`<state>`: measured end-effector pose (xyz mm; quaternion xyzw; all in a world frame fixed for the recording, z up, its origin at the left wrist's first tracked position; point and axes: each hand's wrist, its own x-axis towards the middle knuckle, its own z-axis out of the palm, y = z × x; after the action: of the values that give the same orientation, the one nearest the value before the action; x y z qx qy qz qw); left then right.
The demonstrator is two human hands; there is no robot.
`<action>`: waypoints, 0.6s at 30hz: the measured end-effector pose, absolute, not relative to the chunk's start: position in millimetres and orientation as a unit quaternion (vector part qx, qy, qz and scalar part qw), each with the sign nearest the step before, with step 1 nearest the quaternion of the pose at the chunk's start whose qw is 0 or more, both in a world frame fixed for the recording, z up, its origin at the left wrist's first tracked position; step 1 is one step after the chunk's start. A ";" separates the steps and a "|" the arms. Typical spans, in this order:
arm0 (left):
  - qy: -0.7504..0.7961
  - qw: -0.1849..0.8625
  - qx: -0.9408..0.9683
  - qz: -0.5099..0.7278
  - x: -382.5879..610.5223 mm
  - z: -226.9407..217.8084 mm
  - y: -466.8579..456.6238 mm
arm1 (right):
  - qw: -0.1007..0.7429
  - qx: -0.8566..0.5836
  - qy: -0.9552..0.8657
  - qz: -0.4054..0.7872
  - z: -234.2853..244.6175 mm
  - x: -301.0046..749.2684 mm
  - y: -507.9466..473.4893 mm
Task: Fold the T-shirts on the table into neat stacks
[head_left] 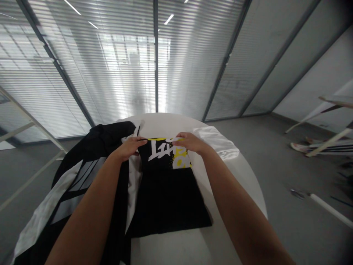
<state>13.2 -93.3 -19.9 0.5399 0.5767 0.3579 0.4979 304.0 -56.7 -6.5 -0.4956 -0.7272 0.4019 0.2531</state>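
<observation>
A black T-shirt (171, 202) with white and yellow printed lettering lies partly folded on a round white table (190, 246). Its printed section is raised along the far edge. My left hand (131, 148) pinches the left corner of that edge, thumb on the near side. At the right corner, my right hand (189, 141) grips the same edge with thumb and fingers closed. Just left of the shirt is a black, white and grey garment (88, 173), which hangs over the table's side. A shiny white cloth (219, 141) lies beyond my right hand.
Glass partitions with blinds (190, 59) stand behind the table, with a blurred reflection of a person. A white metal frame (35, 121) is at left. On the right floor are a white pole (331, 209) and a wooden-edged piece of furniture (338, 101).
</observation>
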 end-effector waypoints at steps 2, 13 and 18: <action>0.558 0.513 0.545 0.359 11.8 -17.3 -95.3 | 0.251 -0.501 -0.718 0.412 -5.2 305.0 -57.2; 0.515 0.582 0.503 0.378 16.7 -10.5 -99.8 | 0.181 -0.573 -0.689 0.404 18.5 310.7 -71.0; 0.490 0.606 0.490 0.391 19.9 -4.0 -102.5 | 0.196 -0.550 -0.655 0.480 17.0 308.1 -69.8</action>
<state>19.9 -102.5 -4.0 0.4895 0.4895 0.3914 0.6063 308.1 -69.8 17.0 -0.5504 -0.6547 0.4798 0.1956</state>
